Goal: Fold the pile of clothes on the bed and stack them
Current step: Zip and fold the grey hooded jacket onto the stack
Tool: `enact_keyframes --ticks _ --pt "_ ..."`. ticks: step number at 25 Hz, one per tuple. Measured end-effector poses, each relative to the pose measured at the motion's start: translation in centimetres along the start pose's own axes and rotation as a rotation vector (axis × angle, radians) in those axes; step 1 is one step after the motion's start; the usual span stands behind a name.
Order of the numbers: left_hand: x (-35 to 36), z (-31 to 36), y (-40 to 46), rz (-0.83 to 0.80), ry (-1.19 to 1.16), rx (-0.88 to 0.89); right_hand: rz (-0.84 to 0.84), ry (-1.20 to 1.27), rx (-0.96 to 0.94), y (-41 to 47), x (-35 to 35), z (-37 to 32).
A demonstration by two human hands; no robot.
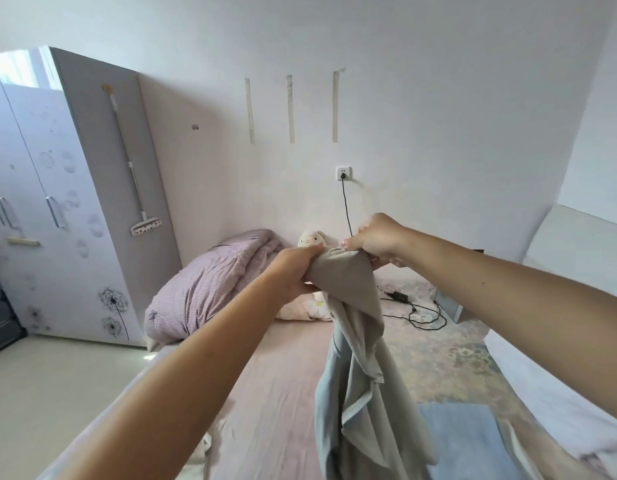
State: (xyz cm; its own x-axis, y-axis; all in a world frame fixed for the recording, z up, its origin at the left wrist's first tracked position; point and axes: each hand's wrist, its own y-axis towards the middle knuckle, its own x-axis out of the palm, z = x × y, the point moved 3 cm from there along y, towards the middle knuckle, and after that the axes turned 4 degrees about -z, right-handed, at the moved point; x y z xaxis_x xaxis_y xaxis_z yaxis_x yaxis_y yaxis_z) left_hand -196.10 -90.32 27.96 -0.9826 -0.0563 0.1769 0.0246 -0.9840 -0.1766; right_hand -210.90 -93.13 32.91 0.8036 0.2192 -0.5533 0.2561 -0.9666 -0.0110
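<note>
both hands hold one top edge of a beige garment (pixel 352 306) up over the bed (pixel 283 375): the left hand (pixel 293 271) has its grip clamped on the left end of that edge, and the right hand (pixel 376 240) pinches the right end just beside it. the cloth hangs straight down from the two grips, long axis upright, its lower part bunched near a blue folded piece (pixel 463 441) on the bed. judging from this, the hands need to spread apart along the edge, and neither is clearly nearer.
</note>
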Motion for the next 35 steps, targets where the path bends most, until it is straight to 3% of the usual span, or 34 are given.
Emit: enact_keyframes --ticks 4,6,10,14,16,18,24,27,29,31,32,35 --pt "0.9 2.0 0.3 -0.036 0.089 0.204 -0.149 -0.037 0.042 -1.8 -0.5 1.5" --pt "1.9 3.3 0.0 -0.042 0.307 0.327 -0.219 -0.07 0.051 -2.2 -1.0 2.2" --pt "4.7 6.2 -1.5 -0.151 0.8 0.502 -0.136 -0.023 -0.096 -2.0 -4.0 2.8" --pt "6.1 9.1 -2.9 -0.24 1.016 0.61 -0.454 -0.031 -0.091 -2.2 -3.3 3.6" --pt "5.8 10.2 -3.2 -0.205 1.061 0.627 -0.552 0.03 -0.079 -2.0 -1.8 3.8" --pt "4.8 11.0 -3.5 -0.176 1.088 0.631 -0.543 0.147 -0.093 -1.6 -0.8 3.6" --pt "-0.3 11.3 -4.1 -0.055 1.103 0.56 -0.246 0.196 -0.222 -1.0 -2.5 1.2" --pt "-2.0 10.2 -3.8 -0.102 1.404 0.347 -0.192 0.121 -0.3 -1.0 -2.9 -0.3" --pt "-2.4 9.7 -3.2 -0.026 1.677 0.273 -0.226 0.178 -0.326 -1.2 -2.6 -1.3" --pt "-2.3 9.8 -2.8 0.083 1.751 0.346 -0.309 0.326 -0.273 -1.7 -2.4 -2.1" --pt "-2.2 9.9 -2.7 0.109 1.705 0.406 -0.363 0.323 -0.218 -2.0 -2.6 -2.4" --pt "-1.9 10.2 -2.8 0.145 1.457 0.522 -0.541 -0.049 0.0 -2.6 -3.1 -1.7"
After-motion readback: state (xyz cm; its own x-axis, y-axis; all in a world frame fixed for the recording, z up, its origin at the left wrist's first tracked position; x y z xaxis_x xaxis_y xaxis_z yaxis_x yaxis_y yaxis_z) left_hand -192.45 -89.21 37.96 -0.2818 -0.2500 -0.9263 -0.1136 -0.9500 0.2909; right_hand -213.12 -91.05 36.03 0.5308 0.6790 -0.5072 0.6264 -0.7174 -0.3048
